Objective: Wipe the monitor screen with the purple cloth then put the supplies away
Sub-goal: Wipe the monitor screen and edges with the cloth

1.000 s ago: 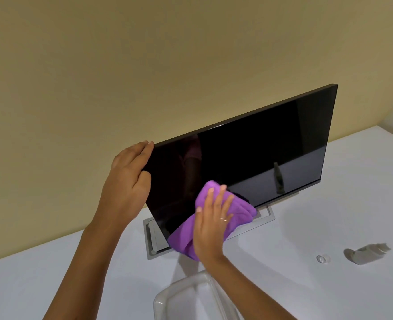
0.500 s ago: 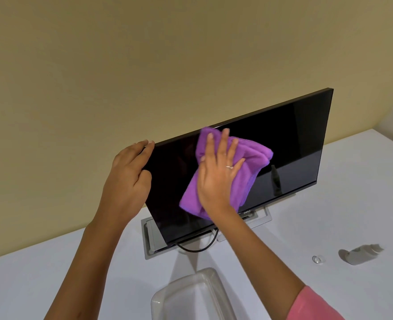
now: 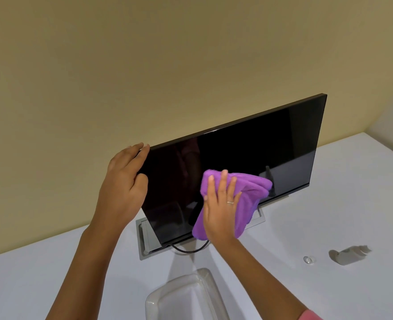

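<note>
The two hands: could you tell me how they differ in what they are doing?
The left hand grips the monitor by its left edge; the right hand presses the purple cloth flat against the screen. Left fingers curl; right fingers spread straight. Both touch the monitor.

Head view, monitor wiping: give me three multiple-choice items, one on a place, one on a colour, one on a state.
1. Where does the spray bottle lie?
A. in the clear tray
B. on the table, right of the monitor
C. in the left hand

2. What colour is the cloth?
A. purple
B. yellow
C. white

3. What is the right hand doing?
A. hanging idle
B. gripping the bottle
C. pressing the cloth flat on the screen

Answers: B, it lies on the white table; A, plainly purple; C, straight fingers spread over it.
</note>
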Motion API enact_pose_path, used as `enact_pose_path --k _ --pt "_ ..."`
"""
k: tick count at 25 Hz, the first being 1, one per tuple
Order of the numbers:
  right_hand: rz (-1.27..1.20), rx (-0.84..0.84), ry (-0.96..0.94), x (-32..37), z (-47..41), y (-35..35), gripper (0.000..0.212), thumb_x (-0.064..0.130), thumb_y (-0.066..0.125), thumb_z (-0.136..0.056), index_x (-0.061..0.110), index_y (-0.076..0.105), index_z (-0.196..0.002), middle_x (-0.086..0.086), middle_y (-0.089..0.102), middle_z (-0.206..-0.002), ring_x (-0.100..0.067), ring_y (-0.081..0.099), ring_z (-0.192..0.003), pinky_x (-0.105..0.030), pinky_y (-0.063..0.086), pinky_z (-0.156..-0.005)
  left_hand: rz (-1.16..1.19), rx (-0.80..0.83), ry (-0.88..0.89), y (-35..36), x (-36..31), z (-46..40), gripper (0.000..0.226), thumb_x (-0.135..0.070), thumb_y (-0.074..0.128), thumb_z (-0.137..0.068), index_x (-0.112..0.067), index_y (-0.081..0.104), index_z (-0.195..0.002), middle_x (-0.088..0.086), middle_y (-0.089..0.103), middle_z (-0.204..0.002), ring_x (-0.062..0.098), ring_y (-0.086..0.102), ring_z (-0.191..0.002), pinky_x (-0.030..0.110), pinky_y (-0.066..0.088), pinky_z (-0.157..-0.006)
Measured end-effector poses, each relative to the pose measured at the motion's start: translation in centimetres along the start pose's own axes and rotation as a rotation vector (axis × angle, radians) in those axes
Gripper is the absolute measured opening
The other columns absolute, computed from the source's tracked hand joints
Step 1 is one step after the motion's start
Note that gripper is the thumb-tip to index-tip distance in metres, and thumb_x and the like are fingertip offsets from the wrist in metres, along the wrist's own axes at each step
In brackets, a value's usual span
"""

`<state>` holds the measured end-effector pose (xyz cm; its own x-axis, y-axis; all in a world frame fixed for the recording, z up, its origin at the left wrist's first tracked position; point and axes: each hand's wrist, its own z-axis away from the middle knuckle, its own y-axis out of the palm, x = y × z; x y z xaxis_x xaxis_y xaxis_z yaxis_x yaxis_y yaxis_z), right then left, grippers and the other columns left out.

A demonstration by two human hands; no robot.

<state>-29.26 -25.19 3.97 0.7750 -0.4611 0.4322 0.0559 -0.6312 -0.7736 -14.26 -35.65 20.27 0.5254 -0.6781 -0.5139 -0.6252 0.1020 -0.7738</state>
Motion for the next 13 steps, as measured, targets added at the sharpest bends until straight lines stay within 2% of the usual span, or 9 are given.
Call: enact_pose_path --k 3,6,8,13 --pt "0.053 0.005 -0.226 2.1 -0.3 0.3 0.062 0.025 0.036 -0.092 0.020 0.012 -0.150 -0.016 0.016 -0.153 -0.044 0.014 -0.139 -0.070 0.032 -0.099 -0.023 -0.003 0.002 0.1 -0.1 -0.2 0.065 -0.012 0.031 -0.077 -0.017 0.045 -0.140 -0.002 0.041 -0.147 0.016 0.027 -0.137 0.014 0.016 -0.105" --pt "0.047 -0.029 -0.309 3.0 -3.1 -1.1 0.062 0.023 0.039 -0.093 0.023 0.014 -0.149 -0.013 0.013 -0.154 -0.041 0.007 -0.143 -0.073 0.023 -0.103 -0.054 -0.015 0.007 0.2 -0.3 -0.2 0.063 -0.008 0.033 -0.080 -0.015 0.043 -0.141 0.000 0.038 -0.149 0.019 0.024 -0.140 0.023 0.018 -0.107" --pt "-0.018 -0.081 -0.251 2.4 -5.7 -2.6 0.060 0.022 0.038 -0.092 0.023 0.017 -0.149 -0.013 0.011 -0.154 -0.035 0.002 -0.143 -0.070 0.015 -0.105 -0.072 -0.020 -0.005 0.3 -0.5 -0.2 0.060 -0.002 0.036 -0.083 -0.017 0.043 -0.141 -0.001 0.039 -0.149 0.018 0.022 -0.141 0.025 0.019 -0.106" --pt "-0.156 -0.137 0.046 -3.9 -10.3 -5.3 0.057 0.025 0.028 -0.099 0.023 0.006 -0.151 -0.009 -0.002 -0.158 -0.032 -0.002 -0.145 -0.064 0.011 -0.112 -0.193 -0.041 -0.048 0.8 -2.0 -0.8 0.060 -0.015 0.034 -0.079 -0.013 0.049 -0.136 0.008 0.050 -0.139 0.028 0.033 -0.136 0.042 0.007 -0.115"
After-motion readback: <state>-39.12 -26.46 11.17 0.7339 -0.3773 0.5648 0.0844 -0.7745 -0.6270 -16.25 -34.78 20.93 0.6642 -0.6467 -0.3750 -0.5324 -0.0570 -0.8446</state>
